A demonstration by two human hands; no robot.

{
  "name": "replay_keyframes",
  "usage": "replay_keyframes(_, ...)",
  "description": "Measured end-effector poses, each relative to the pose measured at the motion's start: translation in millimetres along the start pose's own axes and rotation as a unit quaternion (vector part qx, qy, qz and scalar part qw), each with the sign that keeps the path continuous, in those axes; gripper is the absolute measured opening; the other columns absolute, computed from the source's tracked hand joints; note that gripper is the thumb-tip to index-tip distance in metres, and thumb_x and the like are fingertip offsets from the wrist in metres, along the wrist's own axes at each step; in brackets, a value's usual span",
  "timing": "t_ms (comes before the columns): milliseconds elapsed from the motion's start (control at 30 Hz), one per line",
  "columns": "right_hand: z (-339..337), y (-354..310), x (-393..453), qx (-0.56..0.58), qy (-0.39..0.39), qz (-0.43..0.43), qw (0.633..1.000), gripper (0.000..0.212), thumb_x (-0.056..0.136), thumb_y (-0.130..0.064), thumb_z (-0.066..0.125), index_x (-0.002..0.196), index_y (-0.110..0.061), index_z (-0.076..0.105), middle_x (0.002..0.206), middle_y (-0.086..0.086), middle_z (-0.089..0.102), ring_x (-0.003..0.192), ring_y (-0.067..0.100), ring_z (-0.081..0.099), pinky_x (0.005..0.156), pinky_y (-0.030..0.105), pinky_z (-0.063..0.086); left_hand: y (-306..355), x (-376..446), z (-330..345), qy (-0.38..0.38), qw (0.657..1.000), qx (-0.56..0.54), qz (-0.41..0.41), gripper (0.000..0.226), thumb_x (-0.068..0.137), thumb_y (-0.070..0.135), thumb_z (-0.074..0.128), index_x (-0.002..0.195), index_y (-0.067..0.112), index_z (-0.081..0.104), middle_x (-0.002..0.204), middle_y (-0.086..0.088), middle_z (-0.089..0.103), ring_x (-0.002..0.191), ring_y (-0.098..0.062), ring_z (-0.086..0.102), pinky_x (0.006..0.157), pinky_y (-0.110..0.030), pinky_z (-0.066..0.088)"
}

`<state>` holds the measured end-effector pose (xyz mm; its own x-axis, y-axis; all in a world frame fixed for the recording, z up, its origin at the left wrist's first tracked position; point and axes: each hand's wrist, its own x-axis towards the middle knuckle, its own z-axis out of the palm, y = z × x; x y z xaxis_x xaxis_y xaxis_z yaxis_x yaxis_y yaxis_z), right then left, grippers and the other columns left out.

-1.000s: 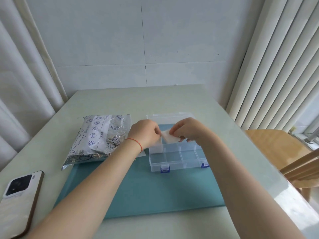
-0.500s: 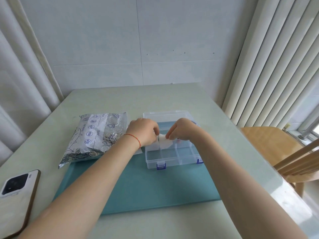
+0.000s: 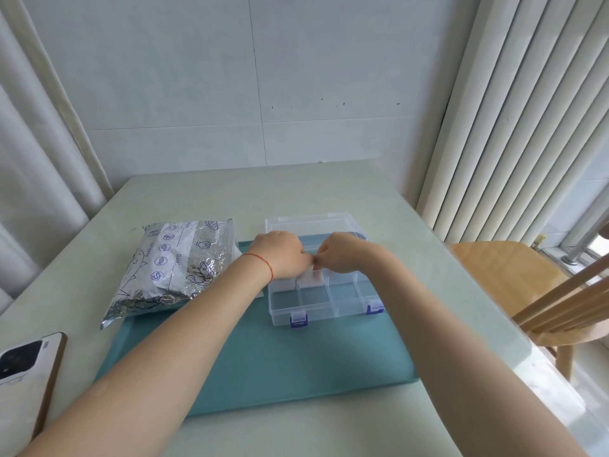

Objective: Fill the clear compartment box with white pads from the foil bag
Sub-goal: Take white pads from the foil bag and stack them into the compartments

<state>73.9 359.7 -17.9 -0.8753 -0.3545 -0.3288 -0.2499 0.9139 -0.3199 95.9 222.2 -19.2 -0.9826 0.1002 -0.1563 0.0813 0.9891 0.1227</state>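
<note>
Pale green surface (image 3: 329,189) against a tiled wall: our left hand (image 3: 280,253) and right hand (image 3: 342,253) meet fingertip to fingertip over the rear row of the clear compartment box (image 3: 324,291), both with fingers curled, pinching a white pad (image 3: 311,275) into a rear compartment. Its lid lies open behind, the box resting on a teal mat (image 3: 280,357). Left of the box we see the foil bag (image 3: 174,268), then a phone (image 3: 23,374); a wooden chair (image 3: 527,285) stands right.

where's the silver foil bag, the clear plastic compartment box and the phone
silver foil bag (image 3: 171,268), head view, middle of its printed face
clear plastic compartment box (image 3: 333,311), head view, front wall
white phone (image 3: 23,374), head view, its back
</note>
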Motion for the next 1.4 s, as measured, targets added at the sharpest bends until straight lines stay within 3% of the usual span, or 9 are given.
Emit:
replay_keyframes(133, -0.6, 3.6, 4.0, 0.024, 0.024, -0.004, 0.999, 0.028, 0.096, -0.028, 0.048, 0.102, -0.022, 0.074, 0.074, -0.008, 0.051, 0.063, 0.009, 0.045, 0.052, 0.021, 0.031, -3.8, 2.9, -2.8, -0.038, 0.999, -0.032, -0.003, 0.044, 0.093, 0.042, 0.041, 0.086, 0.016, 0.075, 0.088, -0.004, 0.067, 0.082, -0.023, 0.059, 0.070, -0.030, 0.045)
replay_keyframes(267, -0.1, 3.9, 5.9, -0.002, 0.021, -0.006, 1.000, 0.027, 0.095, -0.030, 0.049, 0.105, -0.021, 0.072, 0.086, -0.005, 0.057, 0.075, 0.013, 0.052, 0.055, 0.022, 0.035, -8.6, 5.8, -2.1, -0.013, 0.997, -0.075, 0.004, 0.037, 0.090, 0.036, 0.045, 0.083, 0.020, 0.078, 0.089, -0.002, 0.071, 0.085, -0.023, 0.063, 0.076, -0.030, 0.049)
replay_keyframes(400, -2.9, -4.7, 15.8, 0.019, 0.102, -0.009, 0.995, 0.028, 0.086, -0.027, 0.053, 0.097, -0.011, 0.073, 0.105, 0.009, 0.070, 0.099, 0.027, 0.064, 0.081, 0.036, 0.053, -24.9, -0.8, -16.0, 0.114, 0.985, -0.132, 0.006, 0.030, 0.085, 0.029, 0.051, 0.081, 0.011, 0.073, 0.078, -0.009, 0.068, 0.078, -0.027, 0.062, 0.067, -0.032, 0.050)
replay_keyframes(500, -7.6, -30.7, 14.9, 0.046, 0.167, -0.055, 0.983, 0.024, 0.085, -0.021, 0.055, 0.095, -0.008, 0.072, 0.099, 0.010, 0.071, 0.096, 0.028, 0.065, 0.082, 0.038, 0.055, -48.9, -5.9, -25.2, 0.195, 0.974, -0.113, -0.031, 0.025, 0.081, 0.029, 0.054, 0.078, 0.009, 0.070, 0.081, -0.009, 0.069, 0.081, -0.027, 0.064, 0.070, -0.036, 0.055)
replay_keyframes(733, 19.8, -94.5, 43.8, -0.076, 0.099, -0.109, 0.986, 0.023, 0.086, -0.018, 0.048, 0.083, -0.011, 0.070, 0.092, 0.005, 0.067, 0.089, 0.029, 0.060, 0.084, 0.034, 0.051, -90.7, -21.2, -17.8, 0.133, 0.984, 0.035, -0.116, 0.037, 0.075, 0.049, 0.068, 0.064, 0.017, 0.054, 0.078, -0.003, 0.062, 0.073, -0.024, 0.057, 0.063, -0.026, 0.043)
replay_keyframes(900, 31.6, -101.9, 54.0, -0.106, 0.064, -0.116, 0.985, 0.026, 0.090, -0.016, 0.049, 0.105, -0.013, 0.070, 0.112, 0.004, 0.067, 0.105, 0.026, 0.061, 0.097, 0.039, 0.046, -96.1, -30.4, -14.7, 0.142, 0.981, 0.055, -0.122, 0.031, 0.082, 0.037, 0.065, 0.100, 0.013, 0.062, 0.085, -0.005, 0.058, 0.084, -0.027, 0.058, 0.068, -0.029, 0.044)
replay_keyframes(967, 34.9, -102.8, 54.4, -0.124, 0.056, -0.123, 0.983, 0.026, 0.089, -0.020, 0.055, 0.112, -0.014, 0.066, 0.114, 0.003, 0.066, 0.107, 0.024, 0.059, 0.099, 0.037, 0.043, -104.2, -32.6, -12.9, 0.138, 0.981, 0.047, -0.128, 0.014, 0.082, 0.026, 0.064, 0.085, 0.013, 0.059, 0.079, -0.003, 0.053, 0.079, -0.026, 0.055, 0.066, -0.028, 0.042)
replay_keyframes(1067, 39.5, -105.0, 58.1, -0.181, 0.031, -0.121, 0.976, 0.033, 0.083, -0.029, 0.066, 0.110, -0.012, 0.059, 0.100, 0.002, 0.060, 0.098, 0.024, 0.052, 0.093, 0.035, 0.035, -119.2, -35.1, -4.2, 0.136, 0.980, 0.026, -0.145, 0.028, 0.079, 0.020, 0.064, 0.061, 0.018, 0.043, 0.067, 0.000, 0.049, 0.059, -0.018, 0.047, 0.055, -0.024, 0.034)
replay_keyframes(1400, 39.4, -112.1, 65.6, -0.221, 0.023, -0.120, 0.968, 0.050, 0.079, -0.037, 0.074, 0.121, -0.013, 0.060, 0.108, 0.008, 0.049, 0.113, 0.028, 0.042, 0.092, 0.042, 0.034, -131.9, -40.6, 12.8, 0.181, 0.976, -0.008, -0.121, 0.027, 0.084, 0.027, 0.060, 0.062, 0.019, 0.046, 0.062, 0.002, 0.050, 0.053, -0.018, 0.046, 0.048, -0.024, 0.030)
